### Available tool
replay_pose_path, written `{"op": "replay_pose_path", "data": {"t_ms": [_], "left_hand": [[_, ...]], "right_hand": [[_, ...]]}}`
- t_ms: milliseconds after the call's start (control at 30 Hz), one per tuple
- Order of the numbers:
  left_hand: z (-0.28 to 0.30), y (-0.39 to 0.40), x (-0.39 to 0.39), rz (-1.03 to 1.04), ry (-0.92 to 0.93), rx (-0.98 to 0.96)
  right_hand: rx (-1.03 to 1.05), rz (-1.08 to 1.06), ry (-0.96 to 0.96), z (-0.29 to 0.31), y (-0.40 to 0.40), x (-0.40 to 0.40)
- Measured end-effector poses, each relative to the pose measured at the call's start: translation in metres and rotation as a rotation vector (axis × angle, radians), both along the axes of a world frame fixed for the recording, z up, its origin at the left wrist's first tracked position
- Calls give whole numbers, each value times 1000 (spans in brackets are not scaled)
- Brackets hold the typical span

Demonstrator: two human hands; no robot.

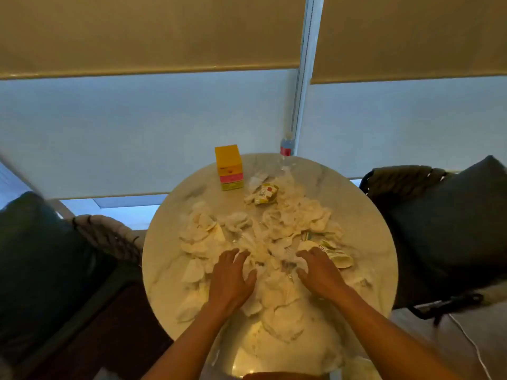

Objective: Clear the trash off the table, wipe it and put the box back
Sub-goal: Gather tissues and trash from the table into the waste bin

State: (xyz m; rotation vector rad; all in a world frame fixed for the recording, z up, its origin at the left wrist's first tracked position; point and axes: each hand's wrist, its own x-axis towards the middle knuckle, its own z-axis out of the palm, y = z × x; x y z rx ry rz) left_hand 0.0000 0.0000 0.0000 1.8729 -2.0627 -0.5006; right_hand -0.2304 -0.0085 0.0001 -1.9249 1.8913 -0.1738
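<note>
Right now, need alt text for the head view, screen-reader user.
Two bare hands, left hand and right hand, press palms-down into crumpled white tissues covering a round marble table. At the far edge stand a yellow box and a clear water bottle, with dark cushioned chairs either side and drawn blinds behind.

Dim room by a shaded window

Tan roller blinds (pixel 153 31) hang above dark cushioned chairs (pixel 450 229) flanking the window.
</note>
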Motion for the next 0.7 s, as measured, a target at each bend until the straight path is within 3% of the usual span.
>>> {"op": "replay_pose_path", "data": {"t_ms": [133,267,500,700], "left_hand": [[-18,22,3,-2,-14,124],[-31,29,6,-4,59,133],[-21,21,14,49,311,46],[21,17,13,136,629,-48]], "right_hand": [[161,8,124,-18,16,-4],[98,-48,75,-28,18,-4],[-74,-228,-240,-17,14,-3],[-181,-526,-569,16,25,4]]}}
